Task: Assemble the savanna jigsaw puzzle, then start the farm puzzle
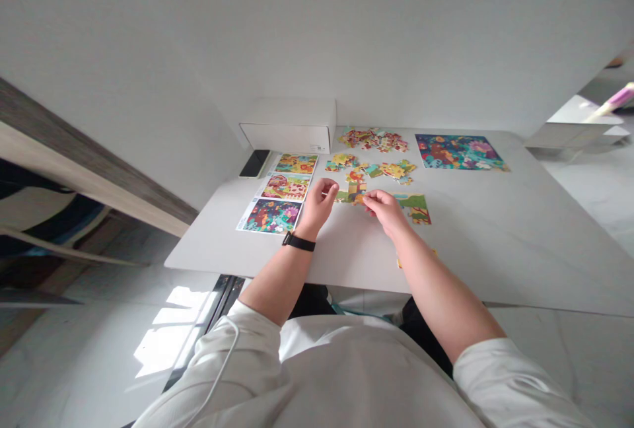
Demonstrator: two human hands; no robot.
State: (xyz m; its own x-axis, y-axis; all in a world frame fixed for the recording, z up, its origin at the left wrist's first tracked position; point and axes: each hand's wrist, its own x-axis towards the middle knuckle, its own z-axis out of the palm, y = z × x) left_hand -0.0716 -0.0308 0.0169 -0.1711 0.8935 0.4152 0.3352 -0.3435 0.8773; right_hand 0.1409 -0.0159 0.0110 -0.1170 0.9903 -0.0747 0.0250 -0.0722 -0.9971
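Note:
Several puzzle pieces joined in a strip (412, 201) lie on the table in front of me, green with a tree at the right end. My right hand (385, 210) is over the strip's middle, thumb and fingertips pinched on an orange-toned puzzle piece (358, 199); the fingers partly hide it. Just left of the strip is my left hand (321, 202), its fingers loosely curled, thumb a little apart, and no piece visible in it. Beyond the hands lie loose yellow and green puzzle pieces (396, 169). Another yellow piece (399, 263) is partly covered by my right forearm.
At left a sheet with three pictures (281, 187) lies beside a dark phone (255, 164). A white box (287, 134) stands against the wall. Red-toned pieces (374, 140) are heaped at the back, with a dark blue finished puzzle (458, 152) at back right.

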